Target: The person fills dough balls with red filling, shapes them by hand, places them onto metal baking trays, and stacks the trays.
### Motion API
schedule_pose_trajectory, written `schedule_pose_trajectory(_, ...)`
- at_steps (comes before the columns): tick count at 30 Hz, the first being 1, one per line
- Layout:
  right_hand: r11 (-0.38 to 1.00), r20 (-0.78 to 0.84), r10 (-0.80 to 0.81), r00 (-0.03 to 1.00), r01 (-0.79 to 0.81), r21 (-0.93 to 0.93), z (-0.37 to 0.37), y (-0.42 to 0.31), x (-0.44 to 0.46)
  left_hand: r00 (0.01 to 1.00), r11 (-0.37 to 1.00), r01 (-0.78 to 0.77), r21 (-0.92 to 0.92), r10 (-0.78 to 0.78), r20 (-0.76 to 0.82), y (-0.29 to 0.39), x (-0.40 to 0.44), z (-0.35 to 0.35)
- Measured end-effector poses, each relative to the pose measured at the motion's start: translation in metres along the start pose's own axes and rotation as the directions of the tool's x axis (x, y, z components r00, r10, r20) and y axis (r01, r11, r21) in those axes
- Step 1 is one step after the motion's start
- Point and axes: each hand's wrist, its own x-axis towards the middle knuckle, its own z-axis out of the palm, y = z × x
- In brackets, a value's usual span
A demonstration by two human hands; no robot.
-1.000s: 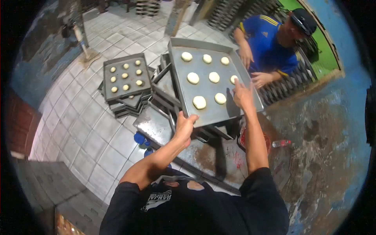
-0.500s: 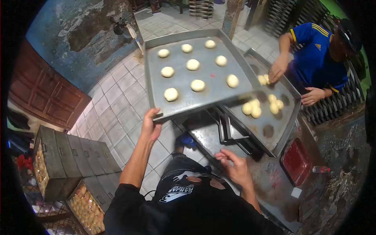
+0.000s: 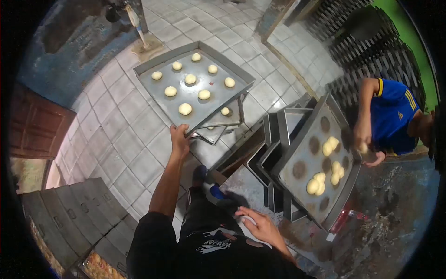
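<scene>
My left hand (image 3: 180,141) grips the near corner of a square metal tray (image 3: 214,110) that bears several round pale dough balls (image 3: 190,79), spaced apart in rows. This tray is held out over a lower stack of trays (image 3: 232,114), which it partly hides. In front of my body, low down, my right hand (image 3: 261,226) is empty with its fingers apart. To its right, another metal tray (image 3: 297,153) tops a crooked stack and has clustered dough balls (image 3: 316,184) on it.
A co-worker in a blue shirt (image 3: 397,111) stands at the right, one hand beside the clustered dough. Metal boxes (image 3: 69,211) are at the lower left. A red container (image 3: 340,221) and a bottle (image 3: 357,214) lie behind the right tray. Blue footwear (image 3: 217,191) shows on the tiled floor.
The tray in my left hand has moved left, over the lower stack. My right hand has let go of it and dropped toward my body. My view has turned.
</scene>
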Motion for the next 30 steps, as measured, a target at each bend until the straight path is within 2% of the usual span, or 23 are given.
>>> schedule_pose_trajectory(2,0.994,0.013,0.097,0.995,-0.097,0.04,0.003,-0.003,0.009,0.993,0.995,0.099,-0.027,-0.101,-0.061,-0.039,0.032,-0.012)
schedule_pose_trajectory(3,0.991,0.004,0.127,0.992,-0.127,0.039,0.006,0.0,0.012,0.994,0.994,0.108,-0.02,-0.108,-0.004,-0.085,0.063,-0.038)
schedule_pose_trajectory(5,0.981,0.017,0.191,0.981,-0.192,0.017,0.007,0.0,0.019,0.983,0.982,0.183,-0.057,-0.183,-0.01,-0.131,0.078,-0.052)
schedule_pose_trajectory(6,0.975,0.022,0.22,0.975,-0.22,0.0,0.007,0.0,0.023,0.979,0.977,0.204,-0.058,-0.205,-0.016,-0.148,0.074,-0.049)
schedule_pose_trajectory(8,0.964,0.022,0.267,0.963,-0.267,-0.013,0.007,-0.004,0.03,0.971,0.979,0.202,0.028,-0.196,-0.14,-0.187,0.068,-0.048)
schedule_pose_trajectory(10,0.952,0.011,0.306,0.952,-0.306,-0.02,0.006,-0.006,0.031,0.965,0.966,0.255,0.037,-0.252,-0.079,-0.205,0.068,-0.05)
schedule_pose_trajectory(12,0.952,-0.026,0.301,0.953,-0.302,-0.039,0.006,-0.002,0.03,0.929,0.903,0.368,0.221,-0.369,-0.036,-0.21,0.065,-0.039)
schedule_pose_trajectory(13,0.95,-0.043,0.31,0.95,-0.311,-0.025,0.007,-0.003,0.029,0.877,0.823,0.441,0.359,-0.481,0.025,-0.202,0.064,-0.037)
schedule_pose_trajectory(15,0.97,-0.091,0.236,0.967,-0.24,-0.032,0.006,-0.009,0.03,0.869,0.703,0.383,0.599,-0.494,0.023,-0.209,0.073,-0.04)
schedule_pose_trajectory(16,0.952,-0.064,0.305,0.95,-0.302,0.05,0.001,-0.017,0.027,0.869,0.607,0.355,0.711,-0.495,-0.012,-0.216,0.075,-0.047)
schedule_pose_trajectory(18,0.988,-0.058,0.145,0.988,-0.142,0.058,-0.003,-0.009,0.012,0.847,0.406,0.371,0.835,-0.517,-0.125,-0.222,0.082,-0.057)
schedule_pose_trajectory(19,0.969,0.041,0.203,0.978,-0.206,0.139,-0.017,-0.014,0.003,0.929,0.551,0.194,0.812,-0.369,0.028,-0.191,0.056,-0.042)
schedule_pose_trajectory(20,0.954,0.028,0.213,0.977,-0.214,0.208,-0.038,-0.021,-0.007,0.902,0.659,0.113,0.744,-0.381,0.2,-0.196,0.071,-0.06)
schedule_pose_trajectory(21,0.938,0.024,0.209,0.978,-0.208,0.277,-0.06,-0.024,-0.022,0.848,0.762,0.065,0.644,-0.382,0.367,-0.203,0.086,-0.08)
schedule_pose_trajectory(22,0.889,-0.051,0.237,0.97,-0.196,0.413,-0.079,-0.009,-0.041,0.869,0.844,0.165,0.51,-0.369,0.329,-0.165,0.059,-0.047)
schedule_pose_trajectory(23,0.877,-0.258,0.239,0.936,-0.094,0.472,-0.102,0.0,-0.058,0.874,0.84,0.087,0.535,-0.322,0.364,-0.144,0.052,-0.031)
schedule_pose_trajectory(24,0.841,-0.437,0.224,0.871,0.054,0.538,-0.128,0.009,-0.073,0.931,0.845,0.038,0.534,-0.225,0.289,-0.093,-0.002,0.013)
schedule_pose_trajectory(25,0.847,-0.586,0.318,0.745,0.056,0.529,-0.152,0.016,-0.086,0.927,0.818,-0.062,0.573,-0.165,0.336,-0.08,-0.011,0.019)
schedule_pose_trajectory(26,0.856,-0.67,0.417,0.614,-0.019,0.516,-0.175,0.034,-0.094,0.918,0.781,-0.163,0.603,-0.104,0.382,-0.066,-0.02,0.022)
schedule_pose_trajectory(27,0.874,-0.726,0.429,0.537,-0.043,0.484,-0.193,0.067,-0.1,0.899,0.75,-0.256,0.61,-0.046,0.435,-0.048,-0.042,0.037)
schedule_pose_trajectory(29,0.859,-0.699,0.502,0.509,-0.387,0.335,-0.219,0.145,-0.101,0.792,0.696,-0.469,0.544,0.06,0.608,-0.029,-0.084,0.061)
schedule_pose_trajectory(30,0.877,-0.705,0.475,0.528,-0.355,0.325,-0.218,0.177,-0.093,0.736,0.677,-0.547,0.493,0.108,0.669,-0.019,-0.117,0.08)
